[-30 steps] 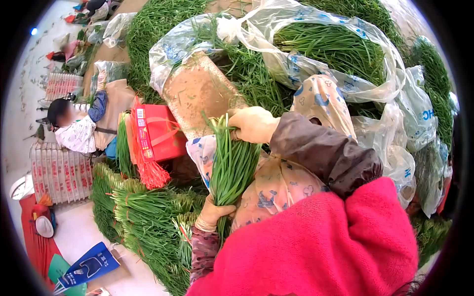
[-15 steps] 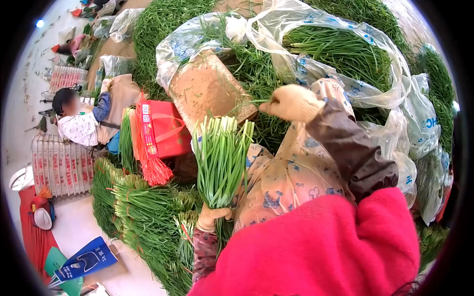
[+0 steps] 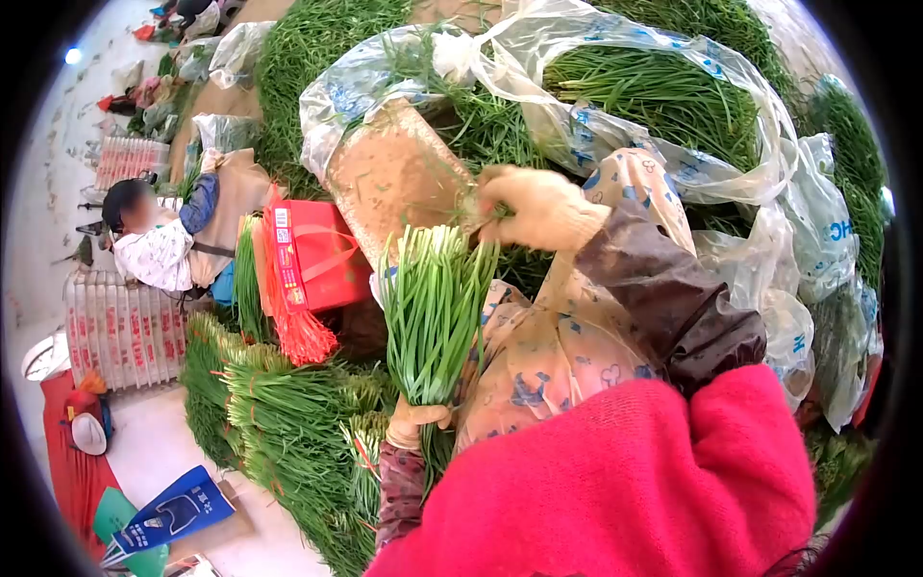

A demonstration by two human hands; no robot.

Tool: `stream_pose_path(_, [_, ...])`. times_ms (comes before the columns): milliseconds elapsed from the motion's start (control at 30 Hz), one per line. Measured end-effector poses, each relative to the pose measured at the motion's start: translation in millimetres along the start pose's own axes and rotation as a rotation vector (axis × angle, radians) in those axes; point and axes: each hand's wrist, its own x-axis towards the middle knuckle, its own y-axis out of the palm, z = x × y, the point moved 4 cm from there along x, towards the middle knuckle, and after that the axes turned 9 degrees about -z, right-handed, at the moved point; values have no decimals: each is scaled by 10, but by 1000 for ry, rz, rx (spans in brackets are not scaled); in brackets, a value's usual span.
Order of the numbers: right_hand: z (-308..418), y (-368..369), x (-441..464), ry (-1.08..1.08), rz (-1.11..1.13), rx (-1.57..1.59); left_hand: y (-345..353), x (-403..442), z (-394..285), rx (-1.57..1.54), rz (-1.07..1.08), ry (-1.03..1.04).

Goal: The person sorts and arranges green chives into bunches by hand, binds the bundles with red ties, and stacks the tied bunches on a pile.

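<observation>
My left hand (image 3: pixel 416 423), in a pale glove, is wrapped round the lower part of a bunch of green chives (image 3: pixel 433 322). The bunch stands upright, its pale cut ends at the top. Just above and to the right of those ends is my right hand (image 3: pixel 546 207), also gloved. Its fingers are curled together by the edge of a worn board (image 3: pixel 394 178). A bit of green shows at the fingertips, but whether they pinch it is unclear.
A red box (image 3: pixel 322 255) with a bundle of red ties (image 3: pixel 300 332) stands left of the bunch. Tied chive bundles (image 3: pixel 288 413) are piled at lower left. Plastic bags hold loose chives (image 3: pixel 659 101) at upper right. Another person (image 3: pixel 159 240) sits at far left.
My right hand has moved a little left, closer to the top of the bunch, and its fingers have turned. My left hand keeps its hold on the chives.
</observation>
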Motion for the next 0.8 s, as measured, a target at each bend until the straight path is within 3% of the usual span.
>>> stream_pose_path(67, [184,117,10,-25,260,30,112,32,-79,9,-3,37])
stream_pose_path(233, [224,416,18,-110,106,325,131,43,-64,23,66,-23])
stream_pose_path(300, [191,486,5,62,218,338,112,17,-35,-15,65,0])
stream_pose_path(333, [183,515,-4,-12,113,271,64,21,5,-46,66,0])
stream_pose_path(433, [186,378,77,-55,149,-8,16,57,66,-86,79,9])
stream_pose_path(500, [112,282,163,37,160,-145,23,61,82,-76,48,30])
stream_pose_path(567, [-137,325,233,-48,-134,-193,124,45,7,-76,9,35])
stream_pose_path(600, [-86,221,180,-149,-333,-22,149,42,-17,-75,-28,33])
stream_pose_path(633, [38,127,133,-151,-331,-21,136,44,-11,-78,-30,34])
stream_pose_path(700, [296,40,29,-42,-115,247,87,57,-8,-56,-35,22])
stream_pose_path(767, [475,128,-2,-27,35,-5,180,76,-92,-31,-55,-16])
stream_pose_path(800, [545,152,-15,21,137,-93,222,51,-183,177,-105,-87])
